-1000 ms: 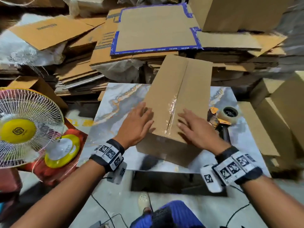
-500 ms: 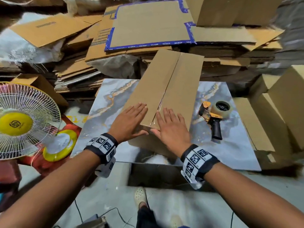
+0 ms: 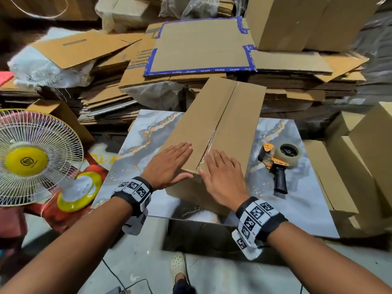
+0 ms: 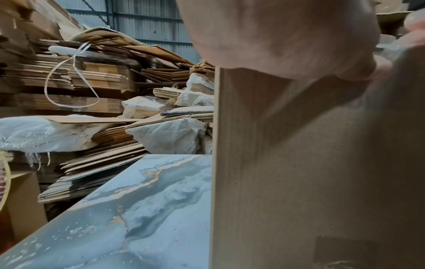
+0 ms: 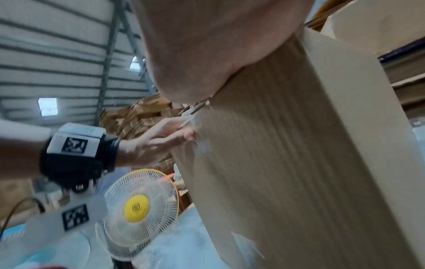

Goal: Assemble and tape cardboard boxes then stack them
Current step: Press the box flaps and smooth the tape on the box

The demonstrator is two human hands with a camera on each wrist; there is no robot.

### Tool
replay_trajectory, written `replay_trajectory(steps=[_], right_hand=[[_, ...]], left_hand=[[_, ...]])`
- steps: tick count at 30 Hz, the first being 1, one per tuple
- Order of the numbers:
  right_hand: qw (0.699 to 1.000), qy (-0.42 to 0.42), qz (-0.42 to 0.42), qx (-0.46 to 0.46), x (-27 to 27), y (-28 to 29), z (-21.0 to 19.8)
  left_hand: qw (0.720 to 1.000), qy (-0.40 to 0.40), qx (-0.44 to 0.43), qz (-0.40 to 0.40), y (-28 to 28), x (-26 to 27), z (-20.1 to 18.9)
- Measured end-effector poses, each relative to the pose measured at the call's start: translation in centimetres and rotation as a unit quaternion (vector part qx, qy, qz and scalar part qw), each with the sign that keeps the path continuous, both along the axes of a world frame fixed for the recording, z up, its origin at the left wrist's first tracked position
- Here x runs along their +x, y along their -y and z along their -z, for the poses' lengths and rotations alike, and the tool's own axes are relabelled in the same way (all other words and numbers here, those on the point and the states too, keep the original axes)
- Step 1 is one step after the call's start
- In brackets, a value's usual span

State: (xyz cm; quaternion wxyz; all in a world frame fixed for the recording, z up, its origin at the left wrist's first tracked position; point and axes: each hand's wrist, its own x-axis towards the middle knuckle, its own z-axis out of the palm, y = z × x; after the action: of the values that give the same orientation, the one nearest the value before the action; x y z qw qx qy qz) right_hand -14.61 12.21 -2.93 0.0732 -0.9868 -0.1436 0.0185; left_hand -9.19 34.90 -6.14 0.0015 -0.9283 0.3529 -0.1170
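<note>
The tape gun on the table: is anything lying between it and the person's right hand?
Nothing visible. The tape gun lies on bare marble table, right of the box the right hand rests flat on.

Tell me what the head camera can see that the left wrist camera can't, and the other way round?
Only the head view shows the orange-and-black tape dispenser, the white fan with a yellow hub and the right hand flat on the brown cardboard box. Only the left wrist view shows the corrugated metal wall behind. Both show the box, the grey marble-patterned tabletop and the left hand.
</note>
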Motion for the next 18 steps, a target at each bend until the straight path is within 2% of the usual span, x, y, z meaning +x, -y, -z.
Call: replay_trajectory(steps=[3,7,10,15,18], right_hand=[[0.999,-0.024,0.045,0.010,0.6,-0.3,-0.3],[0.987,-0.096,0.126,0.016,2.6,0.4,-0.6],[0.978,-0.077,0.186,0.054,3.9,0.9,-0.7],[0.986,-0.073,0.149,0.027,1.9,-0.1,-0.2],[0.974,-0.039,0.200,0.094,1.8,0.4,0.0]], left_hand=[[1.000,0.002,-0.002,-0.001,-0.1,0.0,-0.1],[1.000,0.002,-0.001,-0.006,0.1,0.0,0.0],[1.000,0.000,0.004,-0.016,0.2,-0.1,0.0],[1.000,-0.005,0.002,-0.026,0.2,-0.3,0.1],[0.999,0.000,-0.003,-0.038,0.4,-0.8,0.1]])
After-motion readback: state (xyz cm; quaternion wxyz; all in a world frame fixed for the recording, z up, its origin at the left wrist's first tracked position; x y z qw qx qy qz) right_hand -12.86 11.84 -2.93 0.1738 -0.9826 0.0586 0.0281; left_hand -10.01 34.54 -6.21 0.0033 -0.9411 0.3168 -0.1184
